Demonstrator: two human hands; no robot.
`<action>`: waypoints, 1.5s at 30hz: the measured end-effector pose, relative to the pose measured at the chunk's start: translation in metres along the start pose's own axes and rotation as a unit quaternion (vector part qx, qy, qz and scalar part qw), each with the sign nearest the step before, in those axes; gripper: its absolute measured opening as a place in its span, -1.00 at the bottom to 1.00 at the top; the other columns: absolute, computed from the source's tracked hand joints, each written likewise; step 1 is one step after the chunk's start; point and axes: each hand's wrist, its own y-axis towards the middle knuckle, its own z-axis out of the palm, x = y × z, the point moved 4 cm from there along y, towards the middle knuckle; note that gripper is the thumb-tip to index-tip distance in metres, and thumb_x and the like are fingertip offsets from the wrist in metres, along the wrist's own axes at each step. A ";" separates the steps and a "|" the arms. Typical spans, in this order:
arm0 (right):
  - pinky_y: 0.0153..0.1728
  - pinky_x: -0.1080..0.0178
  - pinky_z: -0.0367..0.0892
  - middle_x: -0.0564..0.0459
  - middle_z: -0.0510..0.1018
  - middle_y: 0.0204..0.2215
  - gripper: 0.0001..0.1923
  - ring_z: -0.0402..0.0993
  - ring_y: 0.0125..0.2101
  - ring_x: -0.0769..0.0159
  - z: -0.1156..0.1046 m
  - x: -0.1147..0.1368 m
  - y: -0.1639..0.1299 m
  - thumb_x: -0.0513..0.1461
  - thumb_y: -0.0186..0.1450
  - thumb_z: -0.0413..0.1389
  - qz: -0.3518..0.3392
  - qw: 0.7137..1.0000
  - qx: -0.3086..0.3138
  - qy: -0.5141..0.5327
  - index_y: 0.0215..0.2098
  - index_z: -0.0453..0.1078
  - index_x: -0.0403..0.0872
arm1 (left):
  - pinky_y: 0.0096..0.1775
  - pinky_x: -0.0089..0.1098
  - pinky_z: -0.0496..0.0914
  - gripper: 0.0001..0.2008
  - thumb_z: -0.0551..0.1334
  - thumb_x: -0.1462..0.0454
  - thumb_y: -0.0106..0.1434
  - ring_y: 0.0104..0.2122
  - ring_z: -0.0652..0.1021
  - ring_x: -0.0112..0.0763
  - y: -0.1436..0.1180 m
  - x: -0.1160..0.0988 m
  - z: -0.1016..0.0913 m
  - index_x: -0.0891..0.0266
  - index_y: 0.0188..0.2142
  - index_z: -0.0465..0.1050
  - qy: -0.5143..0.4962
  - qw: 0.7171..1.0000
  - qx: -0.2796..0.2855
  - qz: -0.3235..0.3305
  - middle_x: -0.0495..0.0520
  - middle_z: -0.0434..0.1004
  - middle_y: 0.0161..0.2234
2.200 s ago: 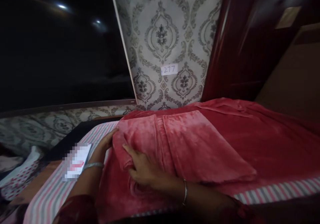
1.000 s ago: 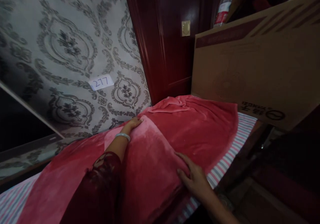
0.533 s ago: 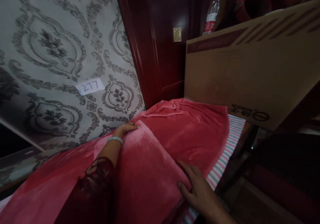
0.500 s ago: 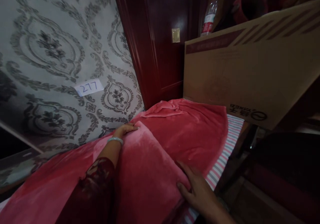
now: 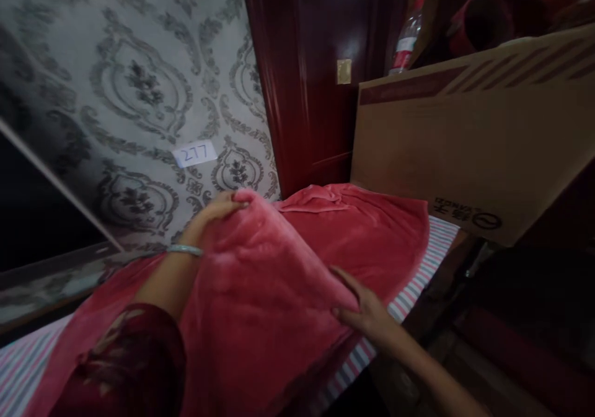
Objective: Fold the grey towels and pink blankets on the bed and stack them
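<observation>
The person stands over a bed covered by a striped sheet (image 5: 421,262), folding a plush red blanket (image 5: 279,293) that lies across it. The step in hand looks like turning a folded panel over: the left hand (image 5: 218,209), at about 10 o'clock from the blanket's middle, pinches the far corner of the panel between thumb and fingers and holds it raised off the layer beneath, while the right hand (image 5: 365,308), at about 3 o'clock, grips the near corner with the fingers curled along the edge. A silver bangle (image 5: 185,250) sits on the left wrist above a dark red sleeve (image 5: 125,361).

The next move would seem to call for both corners travelling together, kept level, so the panel lands square on the rest of the blanket, which spreads flat toward 1 o'clock as far as a cardboard box (image 5: 469,138).

For writing: a small white label (image 5: 194,153) on the patterned wallpaper (image 5: 139,88) reads "277". The box carries a dark printed logo (image 5: 467,219) near its lower edge, upside down and too blurred to read surely. A plastic bottle (image 5: 403,40) with a red label stands behind the box; its print is illegible.
</observation>
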 end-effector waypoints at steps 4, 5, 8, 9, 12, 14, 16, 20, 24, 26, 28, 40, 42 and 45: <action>0.22 -0.03 0.29 -0.05 0.41 0.25 -0.26 0.34 0.23 -0.01 -0.037 0.064 0.013 -0.05 0.14 0.28 -0.090 0.994 -0.047 -0.048 0.28 0.33 0.02 | -0.27 -0.35 0.52 -0.43 0.50 0.10 -0.13 -0.35 0.56 -0.31 -0.076 -0.034 -0.098 0.31 -0.14 0.52 -0.121 0.985 -0.115 0.040 0.03 0.60 -0.37; 0.21 -0.03 0.30 -0.03 0.42 0.24 -0.27 0.34 0.23 -0.01 -0.045 0.081 0.016 -0.05 0.14 0.30 -0.111 0.990 -0.060 -0.056 0.26 0.35 0.05 | -0.27 -0.35 0.52 -0.39 0.51 0.12 -0.14 -0.35 0.55 -0.33 -0.100 -0.041 -0.119 0.31 -0.10 0.51 -0.141 0.979 -0.143 0.039 0.03 0.61 -0.34; 0.19 -0.03 0.33 0.02 0.47 0.20 -0.34 0.36 0.22 -0.01 -0.061 0.125 0.021 -0.08 0.11 0.34 -0.163 0.981 -0.077 -0.067 0.19 0.43 0.12 | -0.31 -0.38 0.50 -0.39 0.55 0.15 -0.24 -0.36 0.54 -0.36 -0.167 -0.052 -0.164 0.27 -0.15 0.54 -0.176 0.968 -0.179 0.022 0.01 0.61 -0.33; 0.17 -0.03 0.34 0.02 0.49 0.18 -0.36 0.38 0.20 -0.01 -0.063 0.138 0.024 -0.08 0.11 0.34 -0.175 0.980 -0.071 -0.062 0.17 0.45 0.13 | -0.31 -0.38 0.50 -0.40 0.55 0.16 -0.28 -0.35 0.54 -0.35 -0.186 -0.052 -0.173 0.24 -0.18 0.55 -0.179 0.967 -0.181 0.014 -0.01 0.61 -0.34; 0.09 0.02 0.41 -0.01 0.52 0.14 -0.42 0.45 0.12 0.03 -0.059 0.163 0.040 -0.10 0.15 0.31 -0.199 0.979 -0.046 -0.024 0.15 0.48 0.12 | -0.28 -0.33 0.53 -0.41 0.55 0.22 -0.32 -0.31 0.59 -0.27 -0.226 -0.041 -0.187 0.16 -0.19 0.57 -0.195 0.961 -0.197 -0.018 -0.04 0.62 -0.35; 0.06 0.04 0.43 -0.02 0.53 0.13 -0.41 0.49 0.06 0.06 -0.047 0.165 0.061 -0.13 0.12 0.31 -0.192 0.981 -0.019 0.003 0.14 0.48 0.07 | -0.27 -0.31 0.53 -0.40 0.55 0.24 -0.34 -0.31 0.60 -0.24 -0.237 -0.023 -0.186 0.17 -0.20 0.58 -0.217 0.952 -0.205 -0.063 -0.01 0.64 -0.36; 0.03 0.02 0.44 -0.03 0.56 0.07 -0.39 0.52 -0.02 0.08 -0.030 0.158 0.089 -0.14 0.07 0.31 -0.164 0.986 0.018 0.015 0.12 0.49 0.01 | -0.27 -0.32 0.53 -0.44 0.55 0.24 -0.36 -0.33 0.60 -0.25 -0.238 0.001 -0.180 0.23 -0.26 0.58 -0.234 0.943 -0.202 -0.120 0.04 0.64 -0.38; -0.03 0.01 0.46 -0.08 0.58 -0.01 -0.33 0.54 -0.09 0.10 -0.003 0.152 0.141 -0.15 0.06 0.27 -0.164 0.984 0.056 -0.030 0.14 0.45 -0.12 | -0.33 -0.30 0.53 -0.51 0.52 0.18 -0.37 -0.39 0.59 -0.24 -0.231 0.031 -0.179 0.27 -0.37 0.54 -0.226 0.936 -0.216 -0.163 0.08 0.60 -0.43; 0.04 -0.01 0.40 -0.06 0.52 0.08 -0.27 0.48 0.00 0.08 -0.006 0.175 0.148 -0.20 0.11 0.18 -0.306 0.939 0.011 -0.153 0.27 0.32 -0.06 | -0.13 -0.23 0.52 -0.49 0.51 0.10 -0.26 -0.22 0.58 -0.17 -0.240 0.023 -0.196 0.21 -0.28 0.52 -0.143 0.951 -0.272 -0.043 0.06 0.61 -0.31; 0.07 -0.06 0.35 -0.07 0.51 0.07 -0.27 0.45 0.01 0.04 -0.010 0.175 0.132 -0.22 0.14 0.13 -0.387 0.890 -0.037 -0.238 0.31 0.28 -0.01 | -0.05 -0.20 0.49 -0.50 0.47 0.05 -0.12 -0.15 0.55 -0.17 -0.255 0.023 -0.197 0.20 -0.20 0.50 -0.051 0.959 -0.278 0.007 0.06 0.60 -0.22; 0.08 -0.13 0.30 -0.11 0.52 0.01 -0.32 0.43 -0.01 -0.01 -0.010 0.152 0.108 -0.23 0.17 0.09 -0.441 0.837 -0.077 -0.315 0.29 0.29 -0.01 | 0.02 -0.16 0.46 -0.56 0.40 0.05 0.00 -0.09 0.53 -0.16 -0.277 0.036 -0.184 0.18 -0.16 0.48 0.065 0.960 -0.264 0.061 0.09 0.57 -0.13; 0.04 -0.04 0.33 -0.14 0.51 0.01 -0.53 0.38 0.04 0.03 0.025 -0.038 -0.007 -0.34 0.27 0.02 -0.374 0.830 0.134 -0.392 0.14 0.42 -0.03 | 0.11 -0.12 0.43 -0.56 0.07 0.34 0.13 0.07 0.52 -0.12 -0.394 0.152 -0.046 0.14 -0.03 0.54 0.244 0.969 -0.025 0.019 0.20 0.56 0.04; 0.04 -0.04 0.35 -0.13 0.51 0.02 -0.56 0.39 0.04 0.04 0.020 -0.031 -0.007 -0.28 0.31 0.05 -0.364 0.851 0.137 -0.353 0.16 0.40 -0.02 | 0.08 -0.15 0.45 -0.59 0.05 0.31 0.16 0.02 0.56 -0.15 -0.394 0.149 -0.052 0.14 -0.06 0.53 0.201 0.979 -0.039 -0.007 0.17 0.59 0.00; 0.04 -0.05 0.38 -0.12 0.51 0.00 -0.60 0.42 0.04 0.03 0.012 -0.025 -0.003 -0.16 0.36 0.07 -0.326 0.890 0.095 -0.305 0.16 0.40 0.02 | -0.05 -0.23 0.51 -0.66 0.03 0.23 0.23 -0.16 0.61 -0.21 -0.394 0.143 -0.058 0.12 -0.11 0.52 0.144 0.981 -0.090 -0.095 0.09 0.63 -0.16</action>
